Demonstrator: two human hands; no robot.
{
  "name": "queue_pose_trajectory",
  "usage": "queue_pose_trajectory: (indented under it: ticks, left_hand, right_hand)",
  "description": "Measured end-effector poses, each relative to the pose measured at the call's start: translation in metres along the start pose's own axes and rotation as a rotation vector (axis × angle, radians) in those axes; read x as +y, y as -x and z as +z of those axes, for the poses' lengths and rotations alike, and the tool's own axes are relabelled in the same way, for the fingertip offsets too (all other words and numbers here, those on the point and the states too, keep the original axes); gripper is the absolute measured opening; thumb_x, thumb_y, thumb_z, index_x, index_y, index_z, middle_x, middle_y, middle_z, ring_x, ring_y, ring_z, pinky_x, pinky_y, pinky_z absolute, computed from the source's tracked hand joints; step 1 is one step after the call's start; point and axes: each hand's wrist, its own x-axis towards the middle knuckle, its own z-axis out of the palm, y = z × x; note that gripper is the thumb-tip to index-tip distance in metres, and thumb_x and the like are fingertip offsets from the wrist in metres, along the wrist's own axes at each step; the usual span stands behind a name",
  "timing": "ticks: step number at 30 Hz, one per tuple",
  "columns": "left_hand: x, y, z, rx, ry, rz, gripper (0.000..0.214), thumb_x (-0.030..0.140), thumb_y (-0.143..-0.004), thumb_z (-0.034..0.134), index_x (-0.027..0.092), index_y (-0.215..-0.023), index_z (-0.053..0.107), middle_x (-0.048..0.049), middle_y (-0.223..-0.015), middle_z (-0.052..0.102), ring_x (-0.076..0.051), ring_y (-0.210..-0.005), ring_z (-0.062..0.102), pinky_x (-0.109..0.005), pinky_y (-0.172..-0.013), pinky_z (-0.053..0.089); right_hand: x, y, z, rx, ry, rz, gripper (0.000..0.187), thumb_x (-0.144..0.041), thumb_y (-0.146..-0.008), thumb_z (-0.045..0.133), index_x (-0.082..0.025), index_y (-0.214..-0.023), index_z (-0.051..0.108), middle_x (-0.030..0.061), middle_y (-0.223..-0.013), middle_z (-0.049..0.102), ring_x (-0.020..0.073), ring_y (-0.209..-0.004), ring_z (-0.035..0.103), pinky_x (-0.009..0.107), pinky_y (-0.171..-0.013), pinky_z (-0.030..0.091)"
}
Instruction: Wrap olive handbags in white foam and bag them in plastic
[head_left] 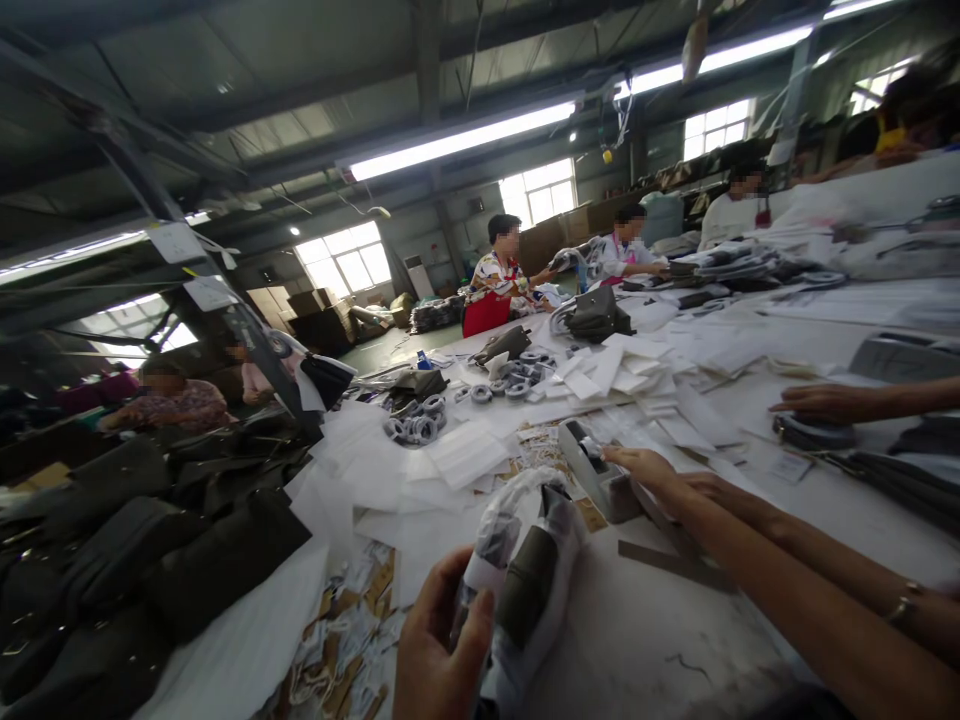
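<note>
My left hand (442, 640) is closed around a dark olive handbag (529, 580) in clear plastic, with its thumb on the near side and pale wrapping near the fingers. Further right, my right hand (649, 472) reaches over the table, its fingertips closed at a grey, pale-wrapped bag (589, 465). Part of that bag is hidden behind the hand. Behind my forearm lies another person's arm with a bracelet (902, 603); that hand is mostly covered. A co-worker's hand (829, 402) rests on a dark wrapped item at the right.
White foam sheets (465, 455) and grey wrapped rings (420, 425) cover the table's middle. Brown and white tags (352, 640) lie scattered near the front. Dark bags (150, 540) are heaped at left beside a post (262, 340). Several people work farther back.
</note>
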Motion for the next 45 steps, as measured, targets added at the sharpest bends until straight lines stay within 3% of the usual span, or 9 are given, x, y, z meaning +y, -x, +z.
queue_pose_trajectory:
  ticks: [3, 7, 15, 20, 26, 30, 34, 38, 45]
  left_hand:
    - [-0.002, 0.0, -0.001, -0.008, -0.005, -0.029, 0.053, 0.057, -0.072, 0.074, 0.018, -0.107, 0.072, -0.0095, -0.108, 0.075, -0.027, -0.103, 0.069, -0.031, -0.09, 0.055]
    - [-0.004, -0.001, -0.002, -0.003, -0.008, -0.042, 0.053, 0.057, -0.072, 0.074, 0.018, -0.108, 0.071, -0.0096, -0.11, 0.074, -0.028, -0.105, 0.069, -0.033, -0.092, 0.055]
    - [-0.001, 0.0, 0.0, -0.008, 0.007, -0.058, 0.051, 0.057, -0.073, 0.074, 0.019, -0.108, 0.071, -0.0084, -0.108, 0.075, -0.026, -0.103, 0.069, -0.03, -0.089, 0.056]
    - [-0.005, 0.0, -0.001, -0.002, 0.021, -0.063, 0.048, 0.052, -0.073, 0.075, 0.019, -0.108, 0.071, -0.0085, -0.11, 0.074, -0.026, -0.106, 0.068, -0.031, -0.093, 0.054]
    - [-0.008, -0.005, 0.001, -0.013, 0.031, -0.063, 0.048, 0.049, -0.075, 0.074, 0.019, -0.112, 0.069, -0.0087, -0.114, 0.073, -0.027, -0.109, 0.067, -0.032, -0.089, 0.054]
    - [-0.008, -0.007, 0.003, -0.047, 0.028, -0.006, 0.042, 0.044, -0.078, 0.072, 0.018, -0.111, 0.069, -0.0089, -0.112, 0.073, -0.026, -0.105, 0.068, -0.03, -0.088, 0.053]
    - [-0.009, -0.006, 0.002, -0.11, -0.002, 0.025, 0.037, 0.04, -0.083, 0.068, 0.018, -0.112, 0.067, -0.0081, -0.11, 0.073, -0.024, -0.103, 0.067, -0.03, -0.088, 0.053]
    - [-0.006, -0.004, -0.001, -0.148, -0.021, 0.032, 0.036, 0.039, -0.085, 0.067, 0.019, -0.115, 0.065, -0.0066, -0.109, 0.072, -0.023, -0.102, 0.067, -0.03, -0.088, 0.052]
    - [-0.006, -0.002, -0.004, -0.131, -0.04, 0.048, 0.036, 0.04, -0.083, 0.068, 0.019, -0.113, 0.066, -0.006, -0.107, 0.073, -0.024, -0.1, 0.067, -0.03, -0.087, 0.053]
  right_hand:
    - [0.009, 0.017, -0.005, -0.013, -0.097, 0.0, 0.04, -0.052, -0.075, 0.067, -0.019, -0.094, 0.08, 0.0072, -0.113, 0.075, 0.0267, -0.113, 0.065, 0.03, -0.094, 0.049]
    - [0.025, 0.038, -0.008, 0.027, -0.151, 0.066, 0.048, -0.056, -0.074, 0.069, -0.017, -0.1, 0.078, 0.0081, -0.1, 0.077, 0.0258, -0.099, 0.069, 0.031, -0.087, 0.051]
    - [0.05, 0.052, 0.009, 0.106, -0.262, 0.166, 0.042, -0.046, -0.061, 0.074, -0.012, -0.087, 0.077, 0.0076, -0.077, 0.074, 0.0173, -0.064, 0.064, 0.028, -0.06, 0.051]
    - [0.047, 0.06, 0.01, 0.164, -0.251, 0.199, 0.038, -0.044, -0.055, 0.078, -0.012, -0.075, 0.074, 0.0041, -0.057, 0.065, 0.0148, -0.05, 0.053, 0.028, -0.048, 0.042]
    - [-0.014, 0.114, 0.014, -0.04, -0.3, 0.04, 0.048, -0.054, -0.067, 0.078, -0.015, -0.094, 0.076, 0.0065, -0.083, 0.072, 0.0169, -0.07, 0.06, 0.028, -0.063, 0.048]
    - [-0.085, 0.166, 0.024, -0.334, -0.382, -0.145, 0.039, -0.049, -0.08, 0.075, -0.017, -0.104, 0.073, 0.0033, -0.08, 0.068, 0.0151, -0.07, 0.058, 0.027, -0.065, 0.049]
    - [-0.134, 0.202, 0.037, -0.564, -0.472, -0.256, 0.061, -0.037, -0.082, 0.077, -0.024, -0.137, 0.052, -0.0036, -0.072, 0.063, 0.0139, -0.067, 0.06, 0.027, -0.068, 0.051]
    - [-0.151, 0.212, 0.053, -0.526, -0.384, -0.343, 0.059, -0.036, -0.085, 0.072, -0.023, -0.137, 0.047, -0.003, -0.073, 0.066, 0.0161, -0.07, 0.064, 0.031, -0.072, 0.054]
    - [-0.146, 0.209, 0.065, -0.421, -0.188, -0.331, 0.064, -0.04, -0.083, 0.073, -0.023, -0.137, 0.044, -0.004, -0.07, 0.069, 0.0175, -0.064, 0.067, 0.028, -0.064, 0.053]
